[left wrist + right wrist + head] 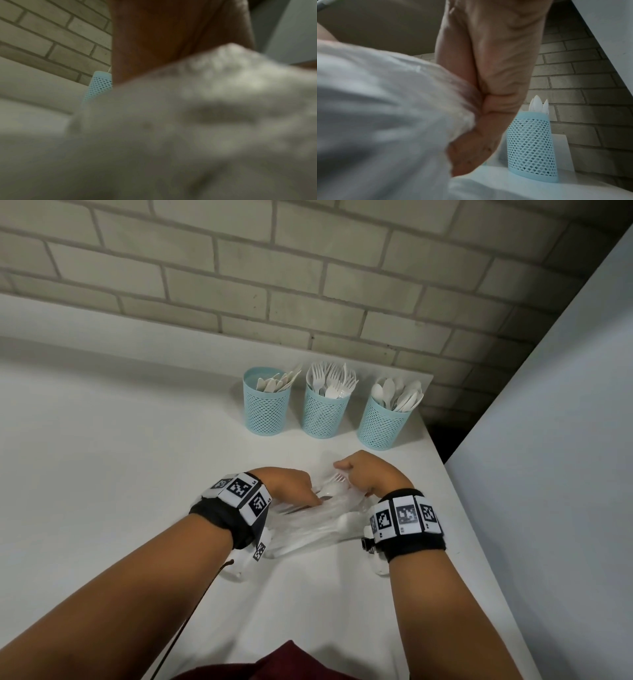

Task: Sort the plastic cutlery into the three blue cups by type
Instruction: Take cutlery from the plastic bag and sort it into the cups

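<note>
1. Nearest me, my left hand [291,486] and right hand [368,474] meet over a clear plastic bag [308,529] lying on the white bench [102,457], on my side of the three cups.
2. My right fingers are curled tight and clamped on a bunched fold of the bag; the right wrist view shows the film gathered inside my fist [481,108]. My left fingers reach down onto the bag at its opening, but I cannot tell whether they pinch the film, a piece inside, or only press on it: the left wrist view is a blur of pale plastic.
3. The bag is thin, glossy and crinkled, stretched taut between my hands. Inside lie white pieces still unsorted: a fork [337,478] with its prongs toward the cups and a spoon bowl [330,491] just behind it show plainly; the rest are long pale handles I cannot count.
4. Beyond the bag stand the three cups in a row near the brick wall [308,285], pale blue, round, with mesh sides and solid rims.
5. The left cup [267,409] holds what look like knives, the middle cup [325,412] forks, the right cup [383,422] spoons, all smooth white plastic standing upright.
6. I judge the job mostly done: every cup is well filled by type, and what remains is the batch in the bag.
</note>
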Motion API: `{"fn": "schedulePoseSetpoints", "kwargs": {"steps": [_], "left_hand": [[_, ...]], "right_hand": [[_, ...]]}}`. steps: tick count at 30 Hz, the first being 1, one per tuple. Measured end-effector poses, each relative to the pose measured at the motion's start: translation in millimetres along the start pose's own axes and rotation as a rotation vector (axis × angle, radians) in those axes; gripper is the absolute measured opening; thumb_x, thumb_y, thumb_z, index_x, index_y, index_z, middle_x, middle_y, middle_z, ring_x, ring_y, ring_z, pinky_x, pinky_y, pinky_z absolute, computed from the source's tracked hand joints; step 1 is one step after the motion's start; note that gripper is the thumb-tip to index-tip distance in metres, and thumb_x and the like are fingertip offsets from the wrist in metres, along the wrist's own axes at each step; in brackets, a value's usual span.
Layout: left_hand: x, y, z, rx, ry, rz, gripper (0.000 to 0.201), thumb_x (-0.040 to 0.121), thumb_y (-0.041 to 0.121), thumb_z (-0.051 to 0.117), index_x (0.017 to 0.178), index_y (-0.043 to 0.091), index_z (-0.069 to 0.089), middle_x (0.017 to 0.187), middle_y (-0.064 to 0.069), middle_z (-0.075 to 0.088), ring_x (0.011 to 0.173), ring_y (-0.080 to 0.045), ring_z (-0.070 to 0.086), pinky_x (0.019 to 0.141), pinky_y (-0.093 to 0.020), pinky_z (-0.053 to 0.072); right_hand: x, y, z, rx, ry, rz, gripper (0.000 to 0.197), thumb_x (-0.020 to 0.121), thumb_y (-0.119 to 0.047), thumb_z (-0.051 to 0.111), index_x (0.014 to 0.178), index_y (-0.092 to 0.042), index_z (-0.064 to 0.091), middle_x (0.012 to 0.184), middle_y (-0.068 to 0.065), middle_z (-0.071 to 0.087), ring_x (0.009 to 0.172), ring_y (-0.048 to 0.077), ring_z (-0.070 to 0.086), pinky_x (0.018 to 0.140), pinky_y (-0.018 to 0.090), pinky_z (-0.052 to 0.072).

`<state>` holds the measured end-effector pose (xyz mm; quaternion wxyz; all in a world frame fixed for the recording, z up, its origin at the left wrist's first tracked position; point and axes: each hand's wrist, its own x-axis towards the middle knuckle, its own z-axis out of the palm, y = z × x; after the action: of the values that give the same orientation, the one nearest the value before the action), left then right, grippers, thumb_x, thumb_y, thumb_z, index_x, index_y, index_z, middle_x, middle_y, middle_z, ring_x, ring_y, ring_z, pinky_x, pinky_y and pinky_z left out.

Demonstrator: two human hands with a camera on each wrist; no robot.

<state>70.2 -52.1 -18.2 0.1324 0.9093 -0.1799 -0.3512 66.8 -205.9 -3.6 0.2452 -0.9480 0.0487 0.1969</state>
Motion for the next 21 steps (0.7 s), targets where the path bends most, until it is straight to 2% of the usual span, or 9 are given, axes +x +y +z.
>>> {"fn": "schedulePoseSetpoints", "kwargs": {"steps": [2,6,9,11,14,15,17,18,21], "left_hand": [[0.2,-2.4,-1.0,-0.046,-0.037,-0.016,0.04,0.091,0.038,0.047,0.11,0.004,0.059,0.111,-0.009,0.061,0.092,-0.022,0.053,0.083,-0.031,0.041],[1.1,-5.7,-3.6,-0.134,-0.072,-0.041,0.023,0.089,0.028,0.049,0.07,0.013,0.048,0.075,-0.003,0.051,0.062,-0.016,0.043,0.058,-0.025,0.035],[-0.5,-6.2,-6.0,-0.234,-0.052,-0.052,0.024,0.088,0.021,0.05,0.066,0.014,0.044,0.065,-0.001,0.045,0.053,-0.013,0.039,0.049,-0.02,0.032],[-1.5,-7.3,-6.3,-0.331,-0.071,-0.039,0.017,0.089,0.018,0.051,0.074,0.01,0.052,0.071,-0.003,0.054,0.056,-0.014,0.05,0.051,-0.019,0.042],[-2.3,-11.5,-6.4,-0.394,-0.089,-0.005,0.02,0.09,0.019,0.054,0.101,0.002,0.057,0.091,-0.009,0.06,0.074,-0.021,0.059,0.072,-0.029,0.051],[-0.6,-13.7,-7.2,-0.364,-0.065,0.007,0.02,0.09,0.021,0.055,0.1,0.004,0.058,0.092,-0.008,0.059,0.075,-0.021,0.057,0.073,-0.03,0.05],[0.4,-17.3,-9.9,-0.259,0.03,0.027,0.017,0.089,0.026,0.056,0.08,0.011,0.054,0.08,-0.001,0.053,0.068,-0.016,0.048,0.062,-0.024,0.041],[0.0,-18.8,-11.2,-0.215,0.074,0.025,0.024,0.089,0.028,0.057,0.072,0.013,0.049,0.073,0.001,0.048,0.063,-0.014,0.042,0.057,-0.023,0.035],[-0.6,-21.7,-14.2,-0.174,0.128,0.013,0.034,0.091,0.03,0.055,0.065,0.013,0.042,0.066,0.002,0.042,0.058,-0.012,0.036,0.054,-0.024,0.029]], "right_hand": [[-1.6,-1.5,-0.4,0.068,0.036,-0.004,0.05,0.091,0.005,0.036,0.135,-0.015,0.049,0.142,0.005,0.047,0.12,0.028,0.052,0.088,0.037,0.053],[-4.9,-5.3,-1.5,0.178,0.071,-0.023,0.042,0.094,0.001,0.04,0.133,-0.01,0.052,0.141,0.008,0.048,0.12,0.029,0.051,0.091,0.04,0.051],[-5.7,-4.6,-1.0,0.301,0.098,-0.006,0.047,0.092,0.007,0.037,0.134,-0.008,0.049,0.136,0.008,0.053,0.117,0.026,0.054,0.09,0.037,0.049],[-6.4,-4.0,-0.5,0.37,0.135,0.008,0.052,0.09,0.011,0.034,0.136,-0.007,0.048,0.136,0.009,0.052,0.117,0.026,0.053,0.086,0.033,0.049],[-7.0,-3.6,-0.5,0.417,0.169,0.012,0.054,0.088,0.013,0.032,0.136,-0.006,0.047,0.138,0.012,0.05,0.115,0.026,0.053,0.084,0.032,0.048],[-7.7,-3.7,-0.7,0.436,0.175,0.012,0.053,0.088,0.013,0.032,0.136,-0.006,0.047,0.135,0.012,0.052,0.106,0.023,0.056,0.083,0.032,0.048],[-8.1,-3.2,-0.7,0.502,0.187,0.033,0.049,0.091,0.01,0.033,0.135,-0.004,0.048,0.12,0.013,0.058,0.079,0.012,0.058,0.076,0.031,0.049],[-7.9,-2.9,-0.6,0.535,0.195,0.047,0.047,0.091,0.008,0.034,0.133,-0.004,0.05,0.112,0.011,0.059,0.073,0.01,0.056,0.073,0.031,0.049],[-7.7,-2.2,-1.3,0.583,0.209,0.071,0.042,0.09,0.006,0.04,0.128,-0.005,0.055,0.122,0.014,0.058,0.089,0.022,0.057,0.064,0.029,0.052]]}}
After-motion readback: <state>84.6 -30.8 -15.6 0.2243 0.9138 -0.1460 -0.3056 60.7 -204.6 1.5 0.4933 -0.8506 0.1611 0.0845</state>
